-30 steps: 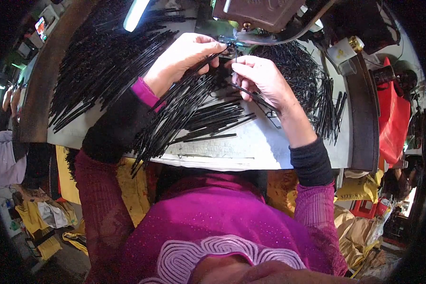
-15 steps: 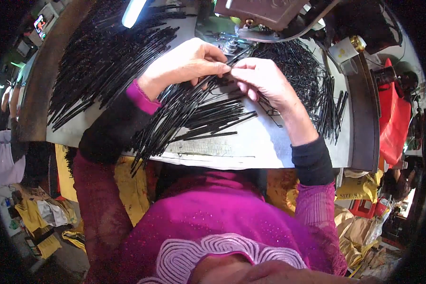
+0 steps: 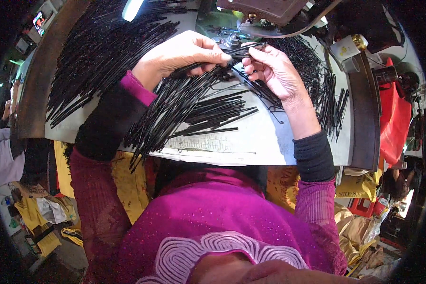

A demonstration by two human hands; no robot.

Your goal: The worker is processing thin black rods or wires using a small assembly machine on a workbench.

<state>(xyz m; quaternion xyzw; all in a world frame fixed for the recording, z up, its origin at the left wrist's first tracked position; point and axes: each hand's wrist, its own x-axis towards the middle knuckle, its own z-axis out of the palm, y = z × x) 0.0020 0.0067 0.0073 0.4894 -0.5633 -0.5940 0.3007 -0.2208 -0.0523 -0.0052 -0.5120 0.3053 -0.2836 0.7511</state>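
Observation:
Thin black rods (image 3: 175,111) lie bundled under and in front of my left hand (image 3: 187,54). That hand's thumb and fingers are pinched together on rods near the middle of the worktop. Just to its right, my right hand (image 3: 281,75) is closed, thumb against forefinger, on the end of a black rod (image 3: 244,49) that spans the gap between both hands. Exactly how many rods each hand grips is hidden by the fingers. Right behind the hands stands a small round metal fitting (image 3: 232,40) of a machine.
A dark machine head (image 3: 265,13) overhangs the far side. Large heaps of black rods (image 3: 113,52) spread at left, with thinner black pieces (image 3: 312,66) at right. A white lamp (image 3: 132,9) is above. A clear cup (image 3: 350,65) and red bag (image 3: 394,123) are at right.
My hands have drawn slightly apart: the right moved up and to the right, the left a little up and left. A stretch of rod now shows between them.

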